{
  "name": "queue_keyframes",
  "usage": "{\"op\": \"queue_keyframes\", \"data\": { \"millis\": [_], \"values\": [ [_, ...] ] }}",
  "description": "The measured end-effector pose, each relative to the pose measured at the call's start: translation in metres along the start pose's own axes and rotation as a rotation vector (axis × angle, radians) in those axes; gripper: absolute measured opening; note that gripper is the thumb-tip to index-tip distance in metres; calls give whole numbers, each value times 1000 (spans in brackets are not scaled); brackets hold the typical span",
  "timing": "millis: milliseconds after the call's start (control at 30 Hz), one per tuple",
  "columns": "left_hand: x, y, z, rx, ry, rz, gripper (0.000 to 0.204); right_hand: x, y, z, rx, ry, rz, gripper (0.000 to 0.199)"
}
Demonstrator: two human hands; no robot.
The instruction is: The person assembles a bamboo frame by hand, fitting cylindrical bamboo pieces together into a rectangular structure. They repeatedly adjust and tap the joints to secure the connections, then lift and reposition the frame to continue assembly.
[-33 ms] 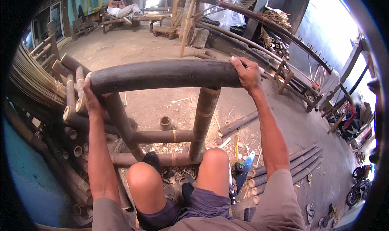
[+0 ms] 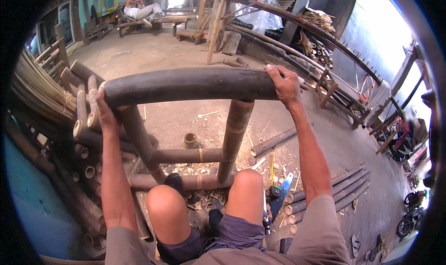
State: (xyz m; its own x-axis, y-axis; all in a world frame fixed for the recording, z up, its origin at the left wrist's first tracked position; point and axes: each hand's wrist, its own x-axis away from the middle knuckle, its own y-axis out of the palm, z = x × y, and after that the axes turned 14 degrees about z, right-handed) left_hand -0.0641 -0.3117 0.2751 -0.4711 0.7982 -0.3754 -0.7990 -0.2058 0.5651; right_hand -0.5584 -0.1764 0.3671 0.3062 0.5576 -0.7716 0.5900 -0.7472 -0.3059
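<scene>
Both hands grip the thick top pole (image 2: 190, 85): left hand (image 2: 106, 116) at its left end, right hand (image 2: 284, 85) right. Frame's uprights and lower rails look joined; finishing seems left.

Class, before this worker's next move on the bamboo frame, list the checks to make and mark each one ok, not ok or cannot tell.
1. Left hand grips the left end of the thick top pole: ok.
2. Right hand wraps the pole's right end: ok.
3. Right upright meets the top pole: ok; tightness of the joint: cannot tell.
4. Knees close behind the lower crossbar: ok.
5. Ground free of clutter: not ok; a blue-handled saw and a cut bamboo ring lie nearby.
</scene>
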Motion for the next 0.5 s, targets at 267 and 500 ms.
{"op": "queue_keyframes", "data": {
  "millis": [267,500],
  "values": [
    [1,-1,4,-28,-45,102,63,-14,11,-64,436,-187,206,38],
    [26,19,38,-25,55,119,64,-65,112,-198,-335,-96,-275,38]
  ]
}}
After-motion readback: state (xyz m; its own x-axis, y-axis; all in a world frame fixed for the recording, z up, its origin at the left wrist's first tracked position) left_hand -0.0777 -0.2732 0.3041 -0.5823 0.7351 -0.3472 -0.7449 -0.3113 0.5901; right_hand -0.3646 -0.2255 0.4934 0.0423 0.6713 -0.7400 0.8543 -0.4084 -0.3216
